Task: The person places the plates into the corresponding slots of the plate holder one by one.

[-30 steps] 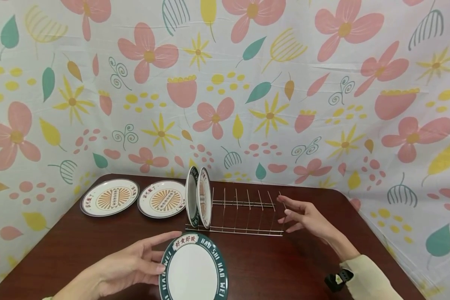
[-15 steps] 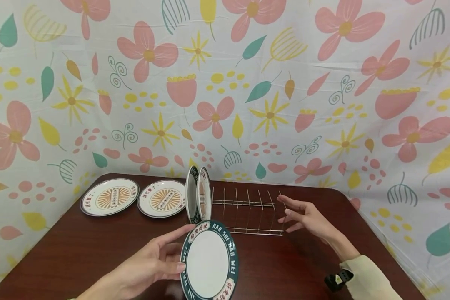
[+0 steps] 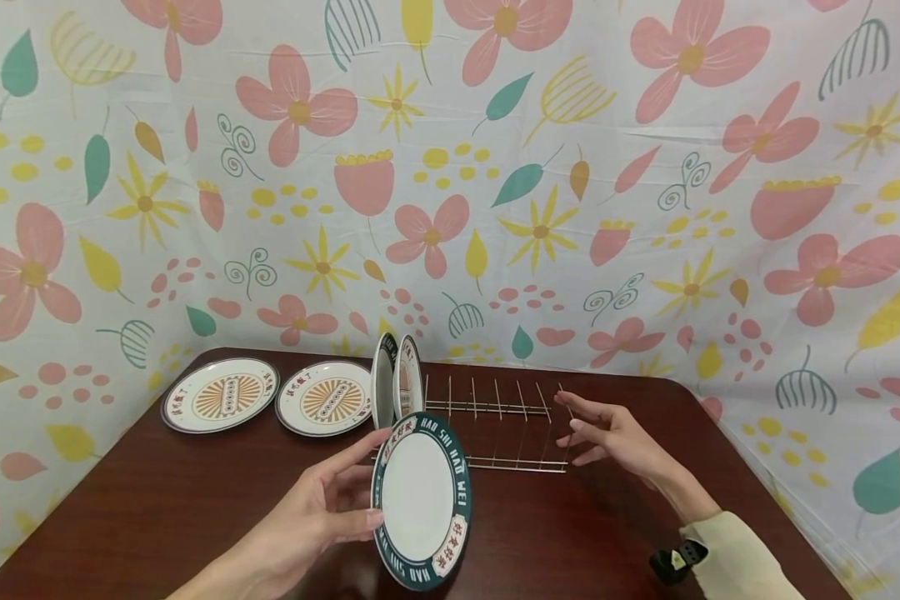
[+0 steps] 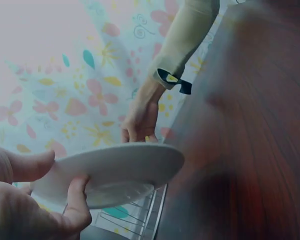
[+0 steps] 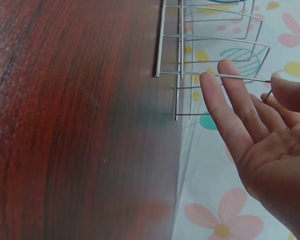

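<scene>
My left hand [image 3: 307, 508] pinches the left edge of a white plate [image 3: 418, 500] with a green lettered rim, thumb on the face and fingers behind. The plate is raised and tilted, overlapping the front left of a wire dish rack [image 3: 517, 469] in the head view. In the left wrist view the plate's underside [image 4: 125, 165] shows, with fingers spread against it. At the rack's right end, my right hand [image 3: 607, 437] holds the end wire between thumb and fingers. Two plates stand upright in the rack's left slots, one green-rimmed [image 3: 381, 379] and one with an orange pattern [image 3: 409, 375].
Two patterned plates, the outer one [image 3: 221, 396] and the inner one [image 3: 322, 398], lie flat left of the rack on the dark wooden table [image 3: 157, 500]. A flowered cloth [image 3: 450, 208] hangs behind. A black strap [image 3: 678, 560] circles the right sleeve.
My left hand has carried the green-rimmed plate up and rightward, towards the rack, turning it more edge-on. The right hand stays at the rack's end.
</scene>
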### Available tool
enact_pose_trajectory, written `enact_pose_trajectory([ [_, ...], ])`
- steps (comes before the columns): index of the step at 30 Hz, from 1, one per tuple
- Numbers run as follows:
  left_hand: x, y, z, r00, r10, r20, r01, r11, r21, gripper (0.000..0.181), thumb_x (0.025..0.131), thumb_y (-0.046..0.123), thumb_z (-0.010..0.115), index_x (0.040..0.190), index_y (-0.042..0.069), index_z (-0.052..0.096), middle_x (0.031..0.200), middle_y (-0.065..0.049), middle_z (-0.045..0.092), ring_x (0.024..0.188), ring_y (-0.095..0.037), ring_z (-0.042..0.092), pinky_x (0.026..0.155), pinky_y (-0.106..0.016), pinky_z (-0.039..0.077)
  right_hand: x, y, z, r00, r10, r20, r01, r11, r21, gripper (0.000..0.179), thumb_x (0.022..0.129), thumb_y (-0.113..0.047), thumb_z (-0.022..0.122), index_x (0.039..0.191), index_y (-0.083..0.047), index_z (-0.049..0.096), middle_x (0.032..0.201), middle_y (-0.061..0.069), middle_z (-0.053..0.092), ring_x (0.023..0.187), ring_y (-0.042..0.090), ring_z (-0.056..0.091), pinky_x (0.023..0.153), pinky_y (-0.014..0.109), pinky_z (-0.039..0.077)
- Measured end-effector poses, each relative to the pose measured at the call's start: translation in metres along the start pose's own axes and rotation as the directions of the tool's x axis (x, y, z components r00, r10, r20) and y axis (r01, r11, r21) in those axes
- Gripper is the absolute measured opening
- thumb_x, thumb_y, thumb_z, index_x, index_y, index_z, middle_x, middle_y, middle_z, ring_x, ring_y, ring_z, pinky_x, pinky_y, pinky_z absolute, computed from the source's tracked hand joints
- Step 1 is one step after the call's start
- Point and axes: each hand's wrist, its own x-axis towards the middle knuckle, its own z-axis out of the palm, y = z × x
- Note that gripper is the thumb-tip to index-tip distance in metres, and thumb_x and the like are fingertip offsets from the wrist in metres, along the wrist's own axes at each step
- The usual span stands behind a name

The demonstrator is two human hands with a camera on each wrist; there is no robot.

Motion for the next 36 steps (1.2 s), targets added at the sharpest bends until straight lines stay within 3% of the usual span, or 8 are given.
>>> enact_pose_trajectory([
  [3, 0.001, 0.004, 0.004, 0.998, 0.009, -0.059, -0.008, 1.000, 0.024, 0.088, 0.094, -0.004, 0.073, 0.168, 0.021, 0.031, 0.142, -0.023, 0.052, 0.119, -0.031, 0.060, 0.091, -0.039, 0.057, 0.000, 0.000, 0.000, 1.000, 0.001, -0.002, -0.001, 1.000, -0.004, 0.060, 0.112, -0.014, 0.053, 0.164, 0.003, 0.028, 0.167, 0.032, 0.020, 0.112, 0.035, 0.071, 0.079, 0.055, 0.062],
  [10, 0.005, 0.007, 0.009, 0.977, 0.136, -0.163, -0.116, 0.985, 0.129, 0.087, 0.091, -0.006, 0.075, 0.166, 0.016, 0.036, 0.138, -0.023, 0.057, 0.116, -0.034, 0.058, 0.092, -0.036, 0.056, 0.000, 0.001, 0.000, 1.000, -0.004, 0.005, 0.004, 1.000, -0.003, 0.060, 0.112, -0.013, 0.053, 0.164, 0.003, 0.028, 0.167, 0.031, 0.020, 0.113, 0.036, 0.070, 0.079, 0.056, 0.062],
  [15, 0.011, 0.010, 0.014, 0.962, 0.155, -0.224, -0.114, 0.976, 0.184, 0.085, 0.089, -0.008, 0.076, 0.163, 0.017, 0.043, 0.137, -0.025, 0.057, 0.115, -0.035, 0.057, 0.091, -0.034, 0.056, 0.000, 0.001, -0.001, 1.000, -0.005, 0.005, 0.005, 1.000, -0.007, 0.060, 0.112, -0.013, 0.053, 0.164, 0.003, 0.028, 0.167, 0.031, 0.020, 0.113, 0.037, 0.070, 0.079, 0.056, 0.061],
  [31, 0.035, 0.015, 0.025, 0.931, 0.228, -0.284, -0.137, 0.941, 0.308, 0.078, 0.088, -0.010, 0.075, 0.158, 0.016, 0.052, 0.134, -0.023, 0.057, 0.116, -0.035, 0.060, 0.087, -0.032, 0.057, 0.000, 0.004, -0.001, 1.000, -0.009, 0.005, 0.009, 1.000, -0.003, 0.059, 0.112, -0.013, 0.053, 0.164, 0.003, 0.028, 0.167, 0.031, 0.021, 0.113, 0.036, 0.070, 0.079, 0.057, 0.061],
  [36, 0.043, 0.015, 0.030, 0.930, 0.247, -0.273, -0.140, 0.923, 0.359, 0.078, 0.088, -0.010, 0.075, 0.157, 0.017, 0.053, 0.133, -0.021, 0.055, 0.118, -0.036, 0.062, 0.087, -0.033, 0.057, 0.000, 0.003, -0.001, 1.000, -0.019, 0.006, 0.019, 1.000, -0.005, 0.060, 0.112, -0.012, 0.052, 0.164, 0.003, 0.027, 0.167, 0.032, 0.020, 0.111, 0.034, 0.071, 0.079, 0.058, 0.061],
])
